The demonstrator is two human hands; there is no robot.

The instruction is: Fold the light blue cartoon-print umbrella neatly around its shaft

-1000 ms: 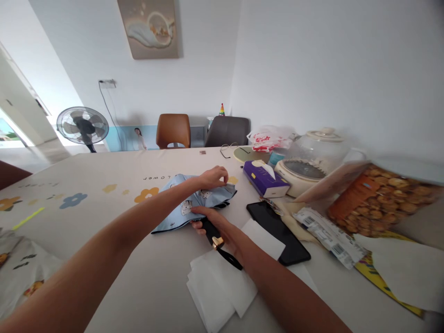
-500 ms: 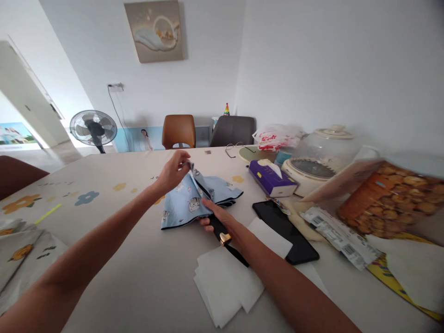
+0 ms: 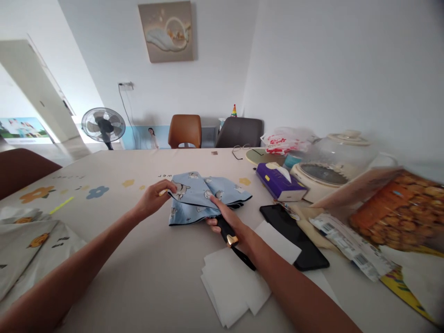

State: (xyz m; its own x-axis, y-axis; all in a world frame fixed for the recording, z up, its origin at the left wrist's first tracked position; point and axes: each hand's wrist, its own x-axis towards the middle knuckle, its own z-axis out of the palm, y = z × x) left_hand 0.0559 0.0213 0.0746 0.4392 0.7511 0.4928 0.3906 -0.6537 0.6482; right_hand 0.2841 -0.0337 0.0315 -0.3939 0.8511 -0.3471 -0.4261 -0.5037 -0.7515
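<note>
A light blue folding umbrella [image 3: 201,196] with cartoon prints lies collapsed on the table. My right hand [image 3: 227,219] is wrapped round its black handle [image 3: 227,232], which has a gold band. My left hand [image 3: 152,198] pinches the left edge of the blue canopy, pulling a flap of cloth out to the left. Both forearms reach in from the bottom of the view.
White paper sheets [image 3: 231,284] lie under my right forearm. A black phone [image 3: 293,236], purple tissue box [image 3: 280,181], cooking pot with glass lid [image 3: 328,162], snack jar [image 3: 395,203] and packets crowd the right. Folded cloth [image 3: 24,240] lies at left. Chairs and a fan stand beyond the flower-print tablecloth [image 3: 104,185].
My left hand lifted a canopy flap up off the umbrella, then brought it down and to the left. My right hand kept its hold on the handle.
</note>
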